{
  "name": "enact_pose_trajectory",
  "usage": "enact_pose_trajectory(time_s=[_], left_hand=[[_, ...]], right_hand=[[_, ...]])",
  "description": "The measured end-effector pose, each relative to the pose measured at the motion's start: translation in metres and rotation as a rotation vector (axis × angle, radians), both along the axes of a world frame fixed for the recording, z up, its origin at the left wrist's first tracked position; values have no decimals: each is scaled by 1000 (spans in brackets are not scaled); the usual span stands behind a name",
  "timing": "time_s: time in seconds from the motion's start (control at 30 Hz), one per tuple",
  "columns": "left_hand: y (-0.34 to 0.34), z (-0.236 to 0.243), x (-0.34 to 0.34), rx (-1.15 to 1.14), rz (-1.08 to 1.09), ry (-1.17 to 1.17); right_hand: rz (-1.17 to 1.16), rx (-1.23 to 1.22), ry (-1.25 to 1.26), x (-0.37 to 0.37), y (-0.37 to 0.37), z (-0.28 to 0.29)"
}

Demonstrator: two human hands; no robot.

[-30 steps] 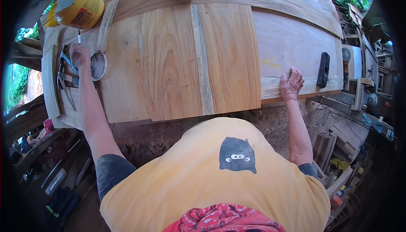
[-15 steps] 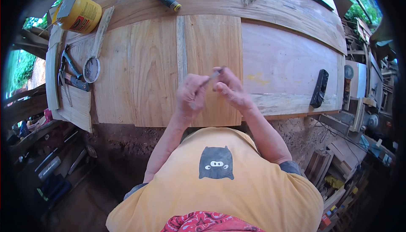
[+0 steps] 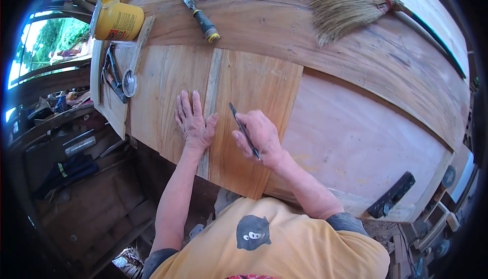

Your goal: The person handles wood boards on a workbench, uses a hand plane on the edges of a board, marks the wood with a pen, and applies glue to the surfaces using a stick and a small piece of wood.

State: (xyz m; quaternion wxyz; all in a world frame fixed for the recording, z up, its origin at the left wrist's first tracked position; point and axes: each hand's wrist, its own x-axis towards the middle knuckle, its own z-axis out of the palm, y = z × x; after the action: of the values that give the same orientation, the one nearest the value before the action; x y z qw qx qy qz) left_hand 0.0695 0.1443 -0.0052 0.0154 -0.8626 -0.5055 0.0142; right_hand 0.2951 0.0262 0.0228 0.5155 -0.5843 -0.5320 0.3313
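Note:
My left hand [image 3: 194, 124] lies with fingers extended on the joined wooden boards [image 3: 168, 81], beside a pale streaked seam running between two of them. Just right of that seam, my right hand [image 3: 259, 134] grips a thin dark pencil-like tool [image 3: 234, 114], held at a slant with one end pointing away from me over the board. A pale pinkish panel [image 3: 366, 131] adjoins the boards on the right.
At the back are a yellow tub [image 3: 124, 22], a chisel [image 3: 201, 20] and a straw broom [image 3: 345, 9]. A hammer and other tools [image 3: 114, 73] lie left beside a round lid [image 3: 129, 83]. A black hand plane [image 3: 391, 192] rests at the right.
My left hand went from the tools at left to meet my right around the slim tool, then down flat onto the boards. My right hand now holds that tool. The view has turned.

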Motion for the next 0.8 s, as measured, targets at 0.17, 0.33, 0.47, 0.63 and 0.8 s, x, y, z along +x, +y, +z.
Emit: enact_pose_trajectory(time_s=[0.17,0.33,0.47,0.63,0.8], left_hand=[[3,1,1,-26,-33,-40],[4,3,6,-62,-35,-85],[3,2,7,-84,-19,-85],[6,4,6,-66,-40,-86],[6,3,5,-56,-46,-94]], right_hand=[[-25,102,138,8,2,-11],[13,69,200,16,5,-10],[26,87,280,15,7,-16],[103,79,369,21,7,-18],[76,81,441,20,6,-15]])
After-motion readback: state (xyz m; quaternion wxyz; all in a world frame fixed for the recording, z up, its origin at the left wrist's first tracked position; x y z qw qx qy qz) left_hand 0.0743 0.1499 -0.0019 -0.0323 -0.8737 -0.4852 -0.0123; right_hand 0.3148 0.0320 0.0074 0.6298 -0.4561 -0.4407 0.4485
